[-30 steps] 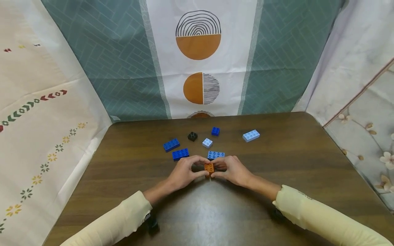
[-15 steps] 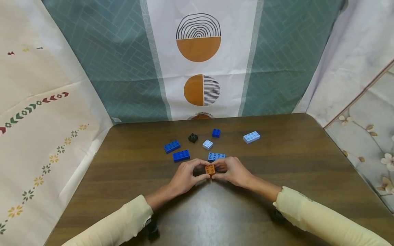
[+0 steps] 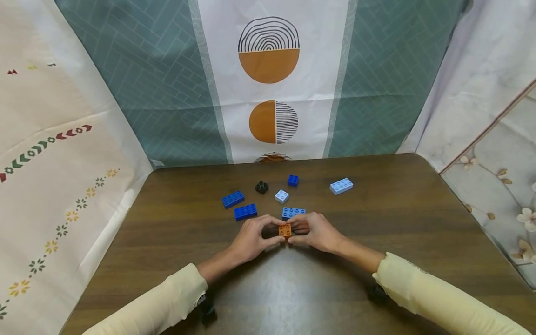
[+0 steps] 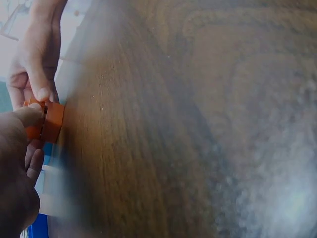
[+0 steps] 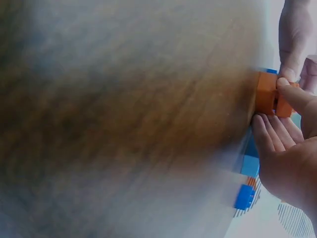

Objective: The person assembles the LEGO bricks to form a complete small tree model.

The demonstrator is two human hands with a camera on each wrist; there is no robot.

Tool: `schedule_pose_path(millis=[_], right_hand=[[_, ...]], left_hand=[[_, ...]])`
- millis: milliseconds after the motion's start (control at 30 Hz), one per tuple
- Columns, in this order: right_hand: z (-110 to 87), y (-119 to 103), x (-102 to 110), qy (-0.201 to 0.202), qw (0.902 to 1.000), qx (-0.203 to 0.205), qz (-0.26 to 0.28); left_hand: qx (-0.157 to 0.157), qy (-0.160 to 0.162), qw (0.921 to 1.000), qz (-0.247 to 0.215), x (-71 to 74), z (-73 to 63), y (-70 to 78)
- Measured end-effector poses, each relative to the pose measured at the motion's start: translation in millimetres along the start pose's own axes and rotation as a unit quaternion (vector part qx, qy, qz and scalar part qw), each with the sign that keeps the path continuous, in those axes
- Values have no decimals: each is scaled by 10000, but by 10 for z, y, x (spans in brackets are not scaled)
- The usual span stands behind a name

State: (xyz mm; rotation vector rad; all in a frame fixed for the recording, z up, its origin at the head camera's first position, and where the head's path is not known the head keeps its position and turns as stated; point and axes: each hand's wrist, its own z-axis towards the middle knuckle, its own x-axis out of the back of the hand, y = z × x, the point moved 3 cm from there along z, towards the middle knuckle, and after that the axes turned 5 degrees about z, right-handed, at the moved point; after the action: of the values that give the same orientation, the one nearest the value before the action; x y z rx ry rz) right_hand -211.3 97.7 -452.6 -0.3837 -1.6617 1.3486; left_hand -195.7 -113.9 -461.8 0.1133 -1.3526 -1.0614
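Note:
In the head view my left hand (image 3: 251,236) and right hand (image 3: 320,232) meet at an orange toy building brick (image 3: 285,231), studs up. Thumb and fingers of each hand pinch it from either side. Both wrist views show two orange bricks stacked with a thin dark gap between them: the upper brick (image 4: 34,130) lies under the thumbs, and the lower brick (image 5: 266,92) sits at the tabletop. Just beyond the hands lies a light blue long brick (image 3: 294,212), partly covered by the right fingers.
Behind the hands lie dark blue long bricks (image 3: 245,211), a black brick (image 3: 262,187), a pale small brick (image 3: 282,196), a blue small brick (image 3: 293,180) and a pale long brick (image 3: 341,186). Patterned cloths hang around the wooden table (image 3: 188,242).
Both hands stay on the orange bricks. The upper brick shows less of its front side than a second ago and looks slightly turned. The loose bricks have not moved.

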Motion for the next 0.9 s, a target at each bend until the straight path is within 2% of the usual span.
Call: schedule_pose_path(millis=[67, 233, 500, 900], right_hand=[[-8, 2, -2, -28, 9999, -104, 109], [-41, -25, -11, -64, 9997, -43, 226], [-66, -77, 14, 338, 9990, 296, 40], [-49, -101, 20, 449, 9986, 235, -118]], left_hand=[[-2, -43, 10000, -32, -4, -5, -6], [-10, -96, 9998, -170, -5, -7, -22], [-39, -171, 9994, -296, 11, 12, -43], [106, -273, 9986, -451, 16, 38, -54]])
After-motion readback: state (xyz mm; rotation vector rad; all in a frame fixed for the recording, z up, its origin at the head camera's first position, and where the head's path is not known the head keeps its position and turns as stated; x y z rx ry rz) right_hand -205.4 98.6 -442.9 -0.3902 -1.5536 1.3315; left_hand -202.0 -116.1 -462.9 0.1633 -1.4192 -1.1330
